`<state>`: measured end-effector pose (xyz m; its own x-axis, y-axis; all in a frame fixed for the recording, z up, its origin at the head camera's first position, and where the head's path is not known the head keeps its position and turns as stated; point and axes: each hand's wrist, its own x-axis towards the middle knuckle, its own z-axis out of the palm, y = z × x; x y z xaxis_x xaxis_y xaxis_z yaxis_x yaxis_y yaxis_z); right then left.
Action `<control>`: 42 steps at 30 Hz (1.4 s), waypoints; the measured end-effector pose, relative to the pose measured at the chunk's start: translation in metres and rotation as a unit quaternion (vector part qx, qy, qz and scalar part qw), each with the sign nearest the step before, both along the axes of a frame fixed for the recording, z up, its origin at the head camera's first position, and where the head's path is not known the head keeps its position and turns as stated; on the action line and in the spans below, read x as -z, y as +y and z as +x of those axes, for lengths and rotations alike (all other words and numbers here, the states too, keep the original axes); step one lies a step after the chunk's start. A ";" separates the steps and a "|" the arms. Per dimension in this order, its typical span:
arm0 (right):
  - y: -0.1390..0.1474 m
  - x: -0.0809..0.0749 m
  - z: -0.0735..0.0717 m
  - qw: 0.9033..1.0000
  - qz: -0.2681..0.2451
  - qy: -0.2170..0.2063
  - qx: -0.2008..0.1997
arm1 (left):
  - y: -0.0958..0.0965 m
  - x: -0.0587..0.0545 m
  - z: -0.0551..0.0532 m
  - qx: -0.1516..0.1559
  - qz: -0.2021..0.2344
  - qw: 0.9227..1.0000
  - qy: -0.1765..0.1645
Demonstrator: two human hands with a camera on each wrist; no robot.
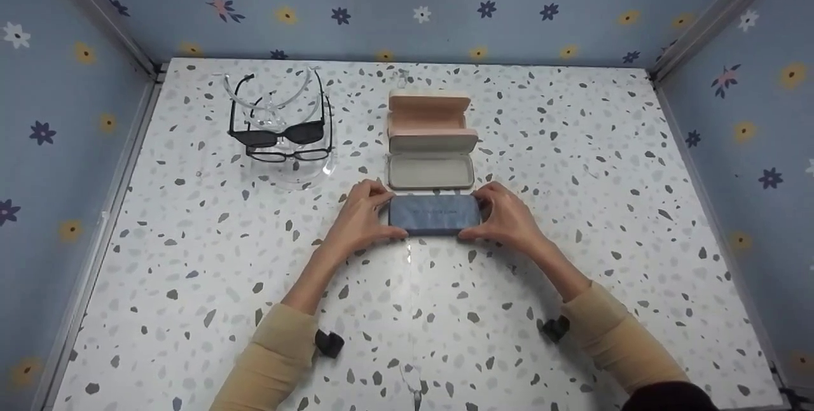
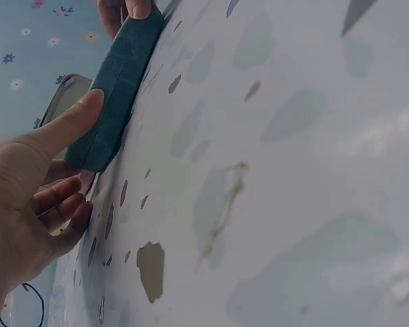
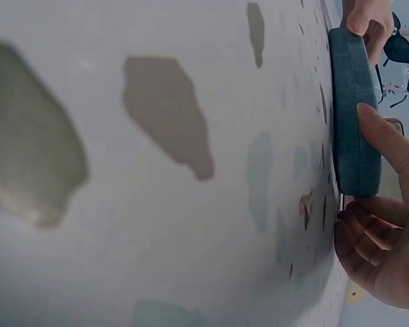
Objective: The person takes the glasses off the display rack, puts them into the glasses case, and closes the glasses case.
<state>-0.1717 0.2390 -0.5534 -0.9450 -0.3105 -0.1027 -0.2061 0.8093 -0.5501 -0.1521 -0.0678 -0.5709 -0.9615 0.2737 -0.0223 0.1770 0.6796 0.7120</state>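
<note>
A closed blue glasses case [image 1: 434,214] lies on the table with printed lettering on its lid. At its left end my left hand [image 1: 362,217] grips it, thumb on the near side and fingers at the far corner. My right hand [image 1: 507,217] holds the opposite end in the same way. The left wrist view shows the left thumb [image 2: 75,122] pressed along the case's seam [image 2: 112,102]. In the right wrist view the right thumb [image 3: 382,129] lies against the teal-looking side of the case [image 3: 354,116]. Just beyond it, a grey glasses case [image 1: 431,171] stands open.
Behind the grey case is an open pink glasses case [image 1: 429,119]. To the left, dark sunglasses [image 1: 280,136] and black-framed glasses [image 1: 289,156] sit on a clear stand [image 1: 299,172], with clear-framed eyewear [image 1: 270,105] above. Blue floral walls [image 1: 407,10] border the speckled table [image 1: 210,258].
</note>
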 end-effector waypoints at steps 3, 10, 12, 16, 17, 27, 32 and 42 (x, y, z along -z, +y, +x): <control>-0.001 0.000 0.002 1.000 0.006 0.005 0.001 | 0.000 0.001 0.002 0.000 0.003 1.000 -0.002; -0.002 0.000 0.004 1.000 0.005 0.008 -0.003 | -0.001 -0.001 0.006 -0.004 0.002 1.000 -0.008; -0.002 0.000 0.005 1.000 0.004 0.009 -0.001 | -0.001 -0.001 0.006 -0.005 0.002 1.000 -0.009; -0.002 0.000 0.005 1.000 0.005 0.011 0.000 | -0.001 -0.001 0.007 -0.009 0.000 1.000 -0.008; -0.002 0.000 0.006 1.000 0.006 0.011 -0.002 | -0.001 -0.001 0.008 -0.010 -0.001 1.000 -0.006; 0.000 -0.002 0.006 1.000 -0.004 -0.002 -0.001 | 0.002 0.000 0.013 -0.022 0.007 1.000 -0.015; 0.000 -0.006 0.007 0.999 -0.036 0.010 0.018 | -0.001 -0.001 0.017 -0.025 0.019 0.999 -0.030; -0.019 -0.020 -0.002 0.985 -0.161 0.060 0.032 | -0.022 -0.008 0.015 -0.069 0.106 0.992 0.002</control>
<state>-0.1737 0.2203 -0.5338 -0.9632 -0.2476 0.1051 -0.2393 0.6105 -0.7550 -0.1368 -0.0900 -0.5630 -0.9902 0.1374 0.0262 0.0961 0.5324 0.8410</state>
